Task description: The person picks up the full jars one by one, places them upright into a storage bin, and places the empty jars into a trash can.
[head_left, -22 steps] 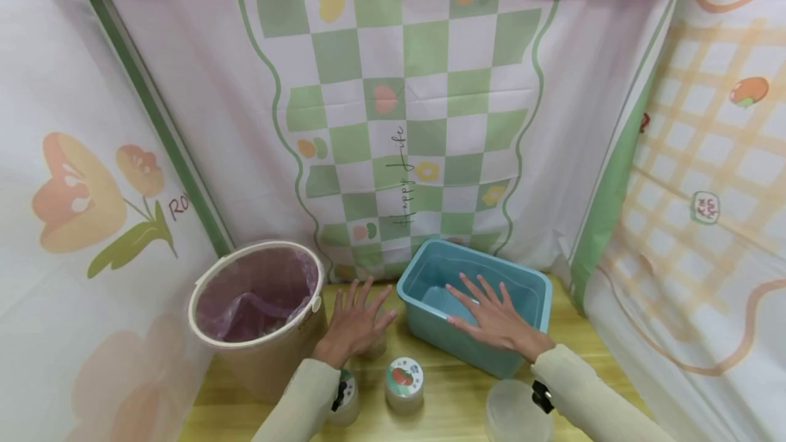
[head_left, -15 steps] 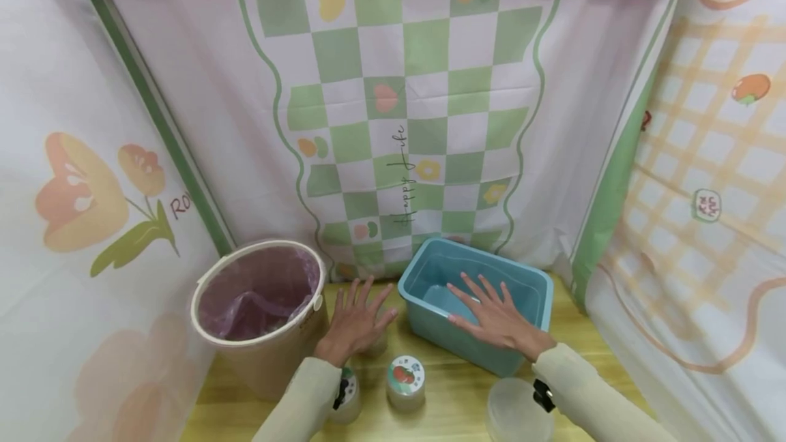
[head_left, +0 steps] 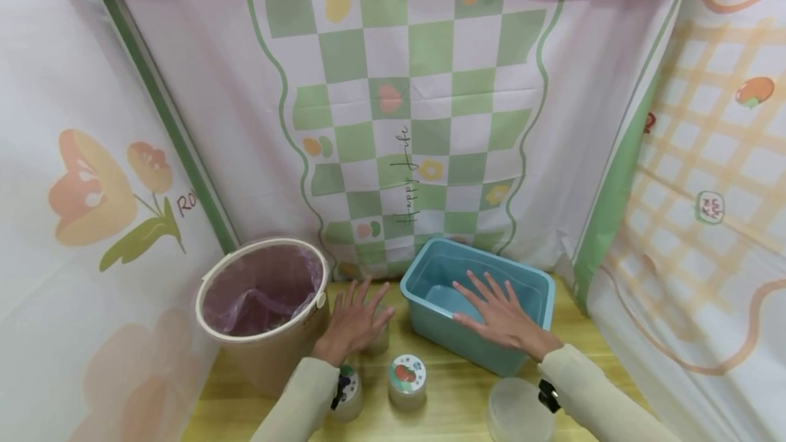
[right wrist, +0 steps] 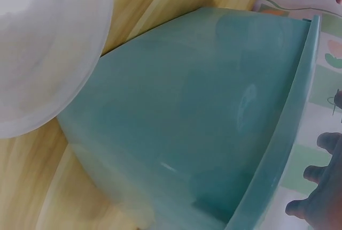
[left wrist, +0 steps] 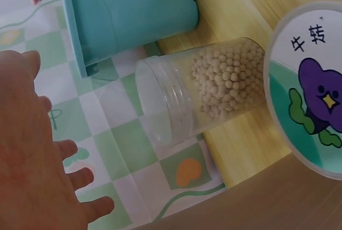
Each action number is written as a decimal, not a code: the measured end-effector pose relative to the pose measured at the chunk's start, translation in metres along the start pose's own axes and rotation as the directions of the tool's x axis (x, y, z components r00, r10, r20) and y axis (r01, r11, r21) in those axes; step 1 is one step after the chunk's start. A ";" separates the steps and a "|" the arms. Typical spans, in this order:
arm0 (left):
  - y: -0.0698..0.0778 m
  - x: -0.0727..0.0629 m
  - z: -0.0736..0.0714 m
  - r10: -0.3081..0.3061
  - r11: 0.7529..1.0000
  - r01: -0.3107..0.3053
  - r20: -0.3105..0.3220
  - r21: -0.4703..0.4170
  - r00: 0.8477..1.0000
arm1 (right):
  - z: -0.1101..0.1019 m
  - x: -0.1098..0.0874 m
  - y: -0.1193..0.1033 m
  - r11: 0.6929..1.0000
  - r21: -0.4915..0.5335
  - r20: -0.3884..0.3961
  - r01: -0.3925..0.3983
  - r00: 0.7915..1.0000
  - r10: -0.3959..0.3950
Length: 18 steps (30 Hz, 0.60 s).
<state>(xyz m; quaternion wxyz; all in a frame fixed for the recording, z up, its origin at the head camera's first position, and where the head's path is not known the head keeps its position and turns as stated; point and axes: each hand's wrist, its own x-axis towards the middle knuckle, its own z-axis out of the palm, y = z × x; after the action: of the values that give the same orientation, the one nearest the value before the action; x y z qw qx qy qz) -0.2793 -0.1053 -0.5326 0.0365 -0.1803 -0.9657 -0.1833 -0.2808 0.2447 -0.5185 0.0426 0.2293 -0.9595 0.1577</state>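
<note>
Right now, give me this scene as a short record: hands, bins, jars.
left hand: fingers spread, holding nothing, right of beige bin in head view
right hand: fingers spread, holding nothing, over blue bin in head view
bin liner: purple, in beige bin
jars: tomato-lid jar, purple-character-lid jar, clear jar of pale balls
near right wrist: round pale-topped container

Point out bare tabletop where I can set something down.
Bare tabletop lies between the tomato-lidded jar, blue tub and frosted container; more right of the tub. Crowded: beneath the left hand, jars beside the trash bin.
</note>
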 end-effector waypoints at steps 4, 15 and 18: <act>-0.005 0.000 0.007 -0.005 1.000 0.005 0.000 0.006 1.000 | -0.001 -0.005 0.005 1.000 0.001 -0.002 -0.008 1.000 0.008; -0.021 0.002 0.025 -0.024 0.999 0.024 -0.005 0.027 1.000 | -0.004 -0.021 0.018 1.000 -0.008 -0.031 -0.030 0.999 0.030; -0.022 0.001 0.026 -0.025 0.999 0.025 0.000 0.021 1.000 | -0.004 -0.024 0.020 0.999 -0.003 -0.029 -0.037 0.999 0.037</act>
<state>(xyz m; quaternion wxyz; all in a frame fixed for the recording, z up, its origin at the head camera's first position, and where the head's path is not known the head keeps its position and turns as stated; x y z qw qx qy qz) -0.2883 -0.1149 -0.5642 0.0359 -0.1680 -0.9698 -0.1733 -0.2685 0.2733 -0.5247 0.0543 0.2091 -0.9632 0.1600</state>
